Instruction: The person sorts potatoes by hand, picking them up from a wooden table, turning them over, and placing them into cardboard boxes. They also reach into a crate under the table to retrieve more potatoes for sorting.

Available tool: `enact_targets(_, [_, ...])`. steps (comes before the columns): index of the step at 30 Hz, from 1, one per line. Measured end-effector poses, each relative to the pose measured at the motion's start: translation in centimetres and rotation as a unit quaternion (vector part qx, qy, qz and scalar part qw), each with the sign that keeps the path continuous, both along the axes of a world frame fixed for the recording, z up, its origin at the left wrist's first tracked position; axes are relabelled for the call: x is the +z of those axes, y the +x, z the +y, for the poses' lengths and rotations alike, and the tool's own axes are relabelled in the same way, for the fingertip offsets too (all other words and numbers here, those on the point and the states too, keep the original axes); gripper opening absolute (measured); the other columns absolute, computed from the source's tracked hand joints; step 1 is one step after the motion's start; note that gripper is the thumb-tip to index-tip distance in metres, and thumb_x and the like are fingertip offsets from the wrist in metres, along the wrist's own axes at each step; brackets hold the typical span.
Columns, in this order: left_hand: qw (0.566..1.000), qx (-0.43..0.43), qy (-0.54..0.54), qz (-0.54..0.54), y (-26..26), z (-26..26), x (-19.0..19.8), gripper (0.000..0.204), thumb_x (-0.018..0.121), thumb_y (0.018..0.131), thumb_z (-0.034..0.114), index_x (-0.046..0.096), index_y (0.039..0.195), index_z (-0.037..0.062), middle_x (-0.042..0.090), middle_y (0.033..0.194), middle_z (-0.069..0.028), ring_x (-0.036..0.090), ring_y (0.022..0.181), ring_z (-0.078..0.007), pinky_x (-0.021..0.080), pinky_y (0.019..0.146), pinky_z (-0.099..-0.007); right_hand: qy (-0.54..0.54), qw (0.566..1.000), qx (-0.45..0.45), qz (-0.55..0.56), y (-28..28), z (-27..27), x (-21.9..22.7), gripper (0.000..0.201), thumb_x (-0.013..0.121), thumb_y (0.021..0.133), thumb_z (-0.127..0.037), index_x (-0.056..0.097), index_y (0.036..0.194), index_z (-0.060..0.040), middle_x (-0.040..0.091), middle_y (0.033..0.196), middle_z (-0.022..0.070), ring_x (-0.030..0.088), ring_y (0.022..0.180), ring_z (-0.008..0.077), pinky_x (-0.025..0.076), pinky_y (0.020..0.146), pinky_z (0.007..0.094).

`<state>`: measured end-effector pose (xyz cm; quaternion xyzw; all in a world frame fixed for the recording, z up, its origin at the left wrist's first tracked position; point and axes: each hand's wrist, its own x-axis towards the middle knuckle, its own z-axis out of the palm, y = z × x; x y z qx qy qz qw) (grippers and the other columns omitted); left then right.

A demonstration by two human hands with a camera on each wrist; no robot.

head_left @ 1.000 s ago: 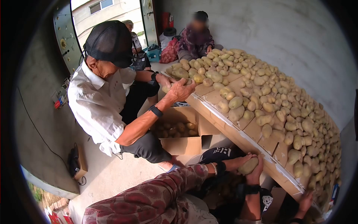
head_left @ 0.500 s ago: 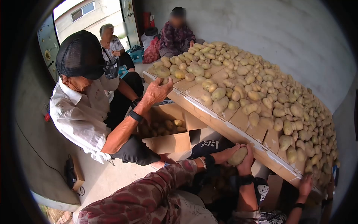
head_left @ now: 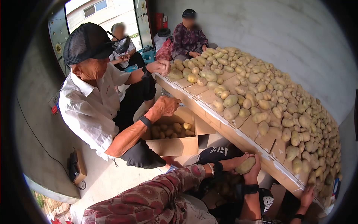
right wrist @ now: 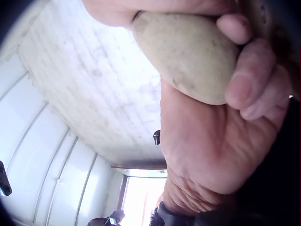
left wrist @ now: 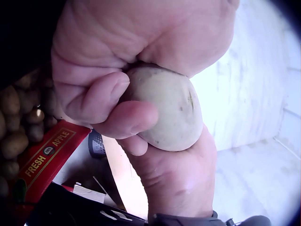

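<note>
Low in the middle of the head view, at the near edge of the table, both of my hands hold one pale oval potato (head_left: 245, 165). My left hand (head_left: 233, 163) reaches in from a red-patterned sleeve and grips the left side. Its fingers (left wrist: 134, 117) curl over the potato in the left wrist view. My right hand (head_left: 255, 172), with a black wrist band below it, wraps the other side. In the right wrist view the potato (right wrist: 188, 56) sits between the two palms, its skin showing small dark marks.
Many potatoes (head_left: 294, 123) lie piled on a cardboard-covered table (head_left: 238, 143). Across from me, a person in a white shirt (head_left: 89, 112) sits by a carton (head_left: 179, 146) of potatoes. Another person's hand (head_left: 307, 196) touches the table's right end. A red "Fresh Apple" box (left wrist: 51, 155) stands below.
My hands keep hold of the same potato. The white-shirted person, who held a potato in both hands, now has one hand by the table's pile and the other above the carton.
</note>
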<state>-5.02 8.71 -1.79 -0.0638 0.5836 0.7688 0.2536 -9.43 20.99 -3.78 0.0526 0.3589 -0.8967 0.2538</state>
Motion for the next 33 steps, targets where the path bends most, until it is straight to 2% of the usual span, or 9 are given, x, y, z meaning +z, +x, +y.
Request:
enact_targets(9, [0.993, -0.060, -0.023, 0.099, 0.8, 0.0, 0.4, 0.048, 0.025, 0.092, 0.056, 0.040, 0.127, 0.0268, 0.052, 0.064, -0.0016, 0.047, 0.046, -0.0099, 0.032, 0.038, -0.0231, 0.212, 0.963, -0.077, 0.148, -0.5, 5.4, 0.8, 0.039, 0.043, 0.092, -0.030, 0.045, 0.121, -0.0037, 0.058, 0.103, 0.0193, 0.059, 0.089, 0.0299, 0.049, 0.080, 0.0384])
enact_targets(13, [0.982, -0.107, -0.085, 0.133, 2.1, -0.5, 2.8, 0.064, 0.017, 0.090, 0.064, 0.026, 0.141, 0.0263, 0.050, 0.099, -0.0050, 0.049, 0.065, -0.0110, 0.041, 0.049, -0.0232, 0.112, 0.993, -0.048, 0.004, 2.1, 0.5, 3.2, 0.046, 0.044, 0.091, -0.031, 0.042, 0.128, -0.0031, 0.058, 0.103, 0.0206, 0.059, 0.088, 0.0319, 0.050, 0.079, 0.0403])
enact_targets(15, [0.981, -0.096, -0.087, 0.144, 1.5, -0.1, 1.6, 0.064, 0.018, 0.090, 0.065, 0.029, 0.140, 0.0256, 0.050, 0.090, -0.0037, 0.046, 0.061, -0.0106, 0.039, 0.048, -0.0228, 0.110, 0.989, -0.090, 0.031, 1.1, 4.1, 2.2, 0.042, 0.044, 0.092, -0.033, 0.046, 0.121, -0.0035, 0.059, 0.099, 0.0173, 0.059, 0.087, 0.0286, 0.050, 0.079, 0.0380])
enact_targets(17, [0.996, -0.055, -0.039, 0.064, 1.4, 0.3, 0.3, 0.064, 0.024, 0.085, 0.071, 0.054, 0.088, 0.0145, 0.047, 0.059, 0.0014, 0.042, 0.048, -0.0074, 0.034, 0.042, -0.0212, 0.117, 0.986, -0.105, 0.048, 0.9, 4.9, 1.5, 0.039, 0.045, 0.092, -0.036, 0.049, 0.114, -0.0040, 0.060, 0.095, 0.0140, 0.060, 0.085, 0.0253, 0.050, 0.080, 0.0357])
enact_targets(20, [0.991, -0.069, -0.051, 0.099, 2.0, 0.0, 1.6, 0.053, 0.020, 0.093, 0.059, 0.038, 0.132, 0.0272, 0.050, 0.071, 0.0032, 0.042, 0.049, -0.0076, 0.037, 0.044, -0.0198, 0.153, 0.983, -0.085, 0.058, 1.9, 3.1, 1.1, 0.038, 0.045, 0.092, -0.039, 0.055, 0.104, -0.0046, 0.062, 0.090, 0.0090, 0.060, 0.083, 0.0204, 0.049, 0.080, 0.0323])
enact_targets(23, [0.997, -0.062, -0.017, 0.048, 0.4, -0.7, 0.1, 0.061, 0.020, 0.092, 0.063, 0.047, 0.127, 0.0203, 0.051, 0.073, 0.0044, 0.045, 0.054, -0.0060, 0.035, 0.047, -0.0191, 0.058, 0.997, 0.027, 0.047, 1.8, 2.2, 0.7, 0.035, 0.048, 0.092, -0.040, 0.057, 0.095, -0.0058, 0.062, 0.090, 0.0077, 0.062, 0.085, 0.0204, 0.052, 0.076, 0.0349])
enact_targets(24, [1.000, -0.022, -0.016, -0.007, 0.9, -0.3, 2.4, 0.062, 0.023, 0.091, 0.063, 0.046, 0.129, 0.0190, 0.053, 0.094, 0.0060, 0.045, 0.077, -0.0063, 0.040, 0.064, -0.0235, 0.060, 0.997, 0.015, 0.049, 1.8, 3.1, 1.0, 0.030, 0.051, 0.091, -0.037, 0.056, 0.095, -0.0070, 0.061, 0.092, 0.0070, 0.062, 0.086, 0.0194, 0.052, 0.076, 0.0355])
enact_targets(27, [0.996, 0.007, 0.077, 0.039, -0.9, -2.3, 0.2, 0.038, 0.043, 0.092, 0.050, 0.054, 0.106, 0.0164, 0.053, 0.084, 0.0049, 0.044, 0.068, -0.0041, 0.039, 0.060, -0.0198, 0.069, 0.996, 0.011, 0.060, 1.7, 4.3, 1.0, 0.020, 0.060, 0.088, -0.027, 0.055, 0.100, -0.0114, 0.059, 0.098, 0.0039, 0.061, 0.090, 0.0173, 0.052, 0.076, 0.0390])
enact_targets(33, [0.996, -0.033, -0.044, 0.076, -0.4, -3.7, 1.0, 0.034, 0.066, 0.083, 0.020, 0.049, 0.111, 0.0102, 0.053, 0.091, 0.0003, 0.049, 0.071, -0.0061, 0.043, 0.061, -0.0182, 0.115, 0.985, 0.125, 0.013, 2.3, 4.0, -1.0, 0.031, 0.058, 0.089, -0.030, 0.052, 0.113, -0.0110, 0.058, 0.106, 0.0039, 0.060, 0.095, 0.0161, 0.053, 0.075, 0.0330])
